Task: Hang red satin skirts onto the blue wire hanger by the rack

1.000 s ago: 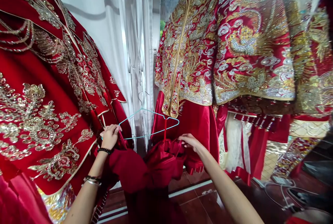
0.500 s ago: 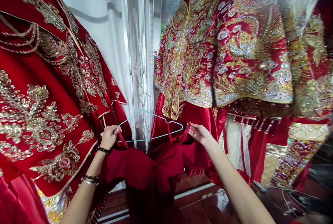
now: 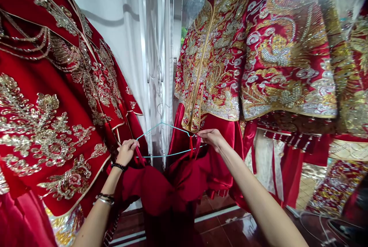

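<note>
A dark red dress (image 3: 161, 189) with off-shoulder sleeves hangs below a thin light-blue hanger (image 3: 149, 130). My left hand (image 3: 127, 152) is closed at the hanger's left end, fingers pinched on a red strap of the dress. My right hand (image 3: 211, 139) pinches the other strap (image 3: 198, 145) close to the notch on the hanger's right arm, and it covers the hanger's right tip. A narrow red loop (image 3: 191, 148) hangs over that arm beside my fingers. The metal hook (image 3: 161, 108) sticks up with nothing gripping it.
On the left hangs a red jacket (image 3: 66, 97) with silver-gold beading. Red jackets (image 3: 211, 55) with dense gold and silver embroidery hang on the right. A white curtain (image 3: 112, 28) and folded metal frame (image 3: 156, 59) stand behind. Cables (image 3: 319, 224) lie low at right above brown tiles (image 3: 212, 216).
My right hand has moved left with the strap, from beyond the hanger's right tip to near its notch. My left hand stays at the left end. The view has shifted slightly.
</note>
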Tool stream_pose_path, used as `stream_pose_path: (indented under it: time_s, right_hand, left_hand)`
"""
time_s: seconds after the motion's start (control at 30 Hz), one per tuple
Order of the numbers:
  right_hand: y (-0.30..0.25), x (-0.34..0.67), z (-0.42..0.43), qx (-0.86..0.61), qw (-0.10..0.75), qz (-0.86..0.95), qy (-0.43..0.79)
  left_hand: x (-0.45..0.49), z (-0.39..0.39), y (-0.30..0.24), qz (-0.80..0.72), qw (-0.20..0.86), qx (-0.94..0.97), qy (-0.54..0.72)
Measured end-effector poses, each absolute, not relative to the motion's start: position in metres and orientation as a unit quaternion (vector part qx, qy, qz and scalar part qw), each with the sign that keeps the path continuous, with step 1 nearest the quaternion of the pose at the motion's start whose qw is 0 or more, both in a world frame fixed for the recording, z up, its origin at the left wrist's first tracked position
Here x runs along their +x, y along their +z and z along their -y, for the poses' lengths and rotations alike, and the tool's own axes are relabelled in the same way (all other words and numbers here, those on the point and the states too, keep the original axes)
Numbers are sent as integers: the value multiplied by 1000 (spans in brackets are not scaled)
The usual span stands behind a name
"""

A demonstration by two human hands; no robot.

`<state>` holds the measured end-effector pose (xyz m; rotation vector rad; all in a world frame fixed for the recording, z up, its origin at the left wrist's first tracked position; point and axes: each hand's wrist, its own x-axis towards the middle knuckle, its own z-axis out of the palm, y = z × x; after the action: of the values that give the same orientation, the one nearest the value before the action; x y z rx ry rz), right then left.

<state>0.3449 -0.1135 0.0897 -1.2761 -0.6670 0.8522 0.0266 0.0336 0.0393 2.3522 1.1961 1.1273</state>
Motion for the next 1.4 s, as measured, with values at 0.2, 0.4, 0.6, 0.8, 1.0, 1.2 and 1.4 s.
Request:
stream_pose_path:
  time_s: [0.2, 0.4, 0.6, 0.8, 1.0, 1.2, 1.4]
  right_hand:
    - [97, 332, 111, -571, 645, 326, 390]
    - [100, 321, 97, -600, 628, 363, 338]
    - [81, 325, 90, -653, 564, 442, 245]
    - [67, 322, 89, -721, 444, 520, 114]
    - [64, 320, 84, -739, 410, 530, 70]
    - [94, 280, 90, -706, 432, 557, -73]
    - [112, 203, 66, -499, 331, 775, -204]
  left_hand:
    - [25, -35, 36, -404, 132, 815, 393]
    - [24, -35, 33, -400, 126, 817, 396]
    - [25, -34, 31, -400, 121, 816, 400]
    - [25, -32, 29, -394, 122, 818, 402]
    - [15, -21, 32, -407, 117, 814, 397]
    - [-10, 5, 19, -444, 109, 767, 450]
    - [-31, 33, -24, -448, 215, 707, 504]
